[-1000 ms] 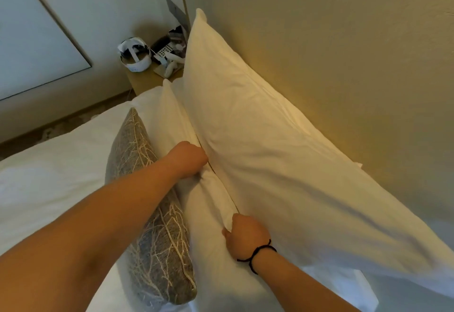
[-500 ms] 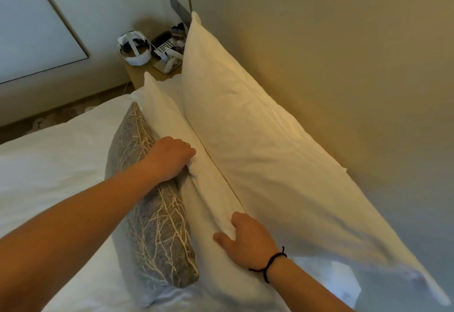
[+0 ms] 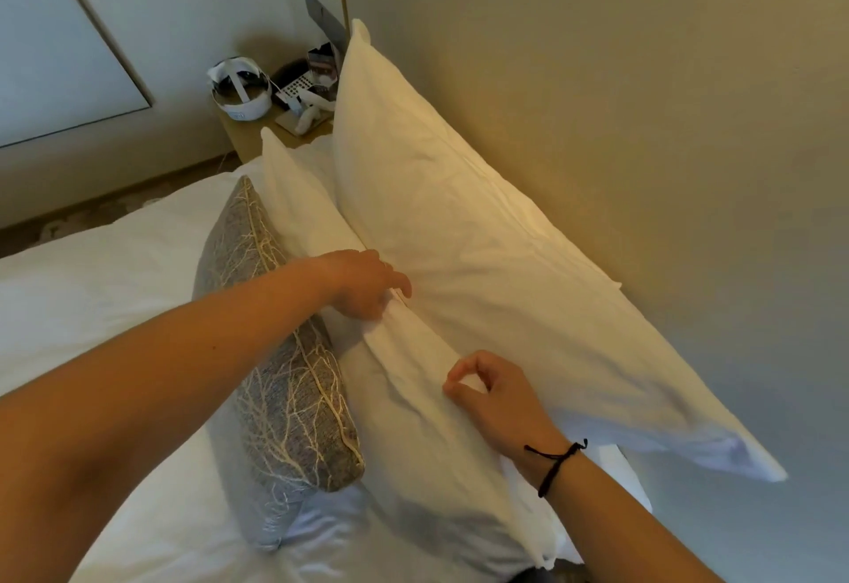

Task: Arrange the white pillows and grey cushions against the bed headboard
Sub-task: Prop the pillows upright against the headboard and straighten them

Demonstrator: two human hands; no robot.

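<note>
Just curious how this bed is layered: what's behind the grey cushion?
Directly behind the grey cushion stands a white pillow, then a larger white pillow leaning on the headboard. Their lower parts are hidden.

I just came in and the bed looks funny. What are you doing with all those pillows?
A person is making up the bed. Both hands are on the top edge of the front white pillow: the left hand pinches it farther along, the right hand nearer. Behind it a bigger white pillow leans on the headboard. A grey cushion stands in front of both.
</note>
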